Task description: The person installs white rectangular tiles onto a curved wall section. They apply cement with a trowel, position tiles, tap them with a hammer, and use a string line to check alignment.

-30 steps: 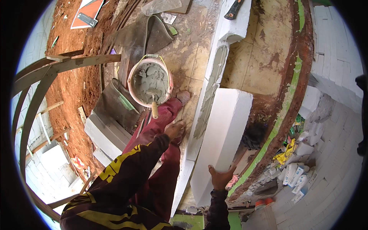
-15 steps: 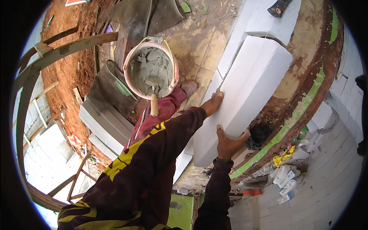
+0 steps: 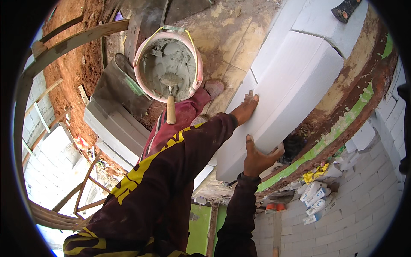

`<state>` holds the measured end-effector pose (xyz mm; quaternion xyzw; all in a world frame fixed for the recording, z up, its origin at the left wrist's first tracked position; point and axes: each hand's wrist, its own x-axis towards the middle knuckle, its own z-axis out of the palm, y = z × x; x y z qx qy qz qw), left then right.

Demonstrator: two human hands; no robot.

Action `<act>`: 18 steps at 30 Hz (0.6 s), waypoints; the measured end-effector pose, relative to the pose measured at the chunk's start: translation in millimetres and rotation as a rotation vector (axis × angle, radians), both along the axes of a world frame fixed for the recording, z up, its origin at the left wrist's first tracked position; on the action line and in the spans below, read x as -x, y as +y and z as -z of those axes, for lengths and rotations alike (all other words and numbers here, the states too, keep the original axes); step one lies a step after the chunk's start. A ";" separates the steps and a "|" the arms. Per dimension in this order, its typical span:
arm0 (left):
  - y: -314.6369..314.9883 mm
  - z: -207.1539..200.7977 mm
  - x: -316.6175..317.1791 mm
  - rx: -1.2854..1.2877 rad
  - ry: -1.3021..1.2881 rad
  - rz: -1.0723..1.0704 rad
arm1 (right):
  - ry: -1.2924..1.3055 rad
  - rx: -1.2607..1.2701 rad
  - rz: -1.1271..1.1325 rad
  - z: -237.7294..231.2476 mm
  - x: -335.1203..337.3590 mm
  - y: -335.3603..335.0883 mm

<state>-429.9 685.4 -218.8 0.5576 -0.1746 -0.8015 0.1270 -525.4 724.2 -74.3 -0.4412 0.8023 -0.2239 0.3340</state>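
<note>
A long white lightweight block (image 3: pixel 282 94) lies on a row of white blocks, its far end close against another block (image 3: pixel 317 21). My left hand (image 3: pixel 245 109) grips its left edge, fingers bent over the side. At the near right part, my right hand (image 3: pixel 260 159) spans the block with thumb on the left and fingers round its right side. Left of my arms stands a pink bucket (image 3: pixel 198 68) of grey mortar (image 3: pixel 175 60). A trowel (image 3: pixel 171 109) rests in it, its wooden handle over the near rim.
A black tool handle (image 3: pixel 344 10) lies on the far block. Bent sheeting (image 3: pixel 117 85) and more white blocks (image 3: pixel 115 132) lie left, by a wooden frame (image 3: pixel 72 47). Right are a green-painted edge (image 3: pixel 334 128), white bags (image 3: pixel 317 199) and a block wall (image 3: pixel 364 201).
The block's far end now lines up more evenly with the block behind it, and the gap looks narrower. Both hands stay on the block; the view has shifted slightly.
</note>
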 end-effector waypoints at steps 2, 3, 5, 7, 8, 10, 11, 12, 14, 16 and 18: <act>-2.6 1.9 0.6 0.003 -0.003 -0.005 | -0.009 0.009 0.003 1.2 -1.6 -1.7; -3.5 2.6 0.6 0.014 -0.008 -0.005 | -0.010 0.005 0.022 1.4 -2.5 -2.6; -4.5 3.3 0.8 0.031 -0.014 -0.006 | -0.025 0.012 0.035 1.5 -4.1 -3.9; -4.9 3.2 1.3 0.021 -0.027 0.009 | -0.002 0.005 0.027 1.3 -5.0 -5.0; -5.2 3.2 1.5 0.042 -0.021 0.006 | 0.008 0.002 0.024 1.1 -5.0 -5.4; -6.5 3.1 2.0 0.026 -0.031 0.027 | -0.013 -0.004 0.021 1.0 -4.4 -6.1; -7.5 3.2 2.0 0.041 -0.014 0.028 | -0.037 -0.006 0.044 1.2 -3.8 -6.6; -8.7 3.3 1.7 0.044 -0.019 0.019 | -0.032 -0.004 0.025 1.2 -2.7 -6.8; -11.1 2.9 -0.4 0.032 -0.013 0.027 | -0.064 -0.013 0.036 0.8 -0.3 -7.3; -13.8 2.6 -4.4 0.005 0.010 0.057 | -0.095 -0.011 0.028 0.6 2.5 -7.8; -15.9 2.1 -9.2 -0.110 0.054 0.049 | -0.110 -0.039 0.019 0.4 5.0 -8.0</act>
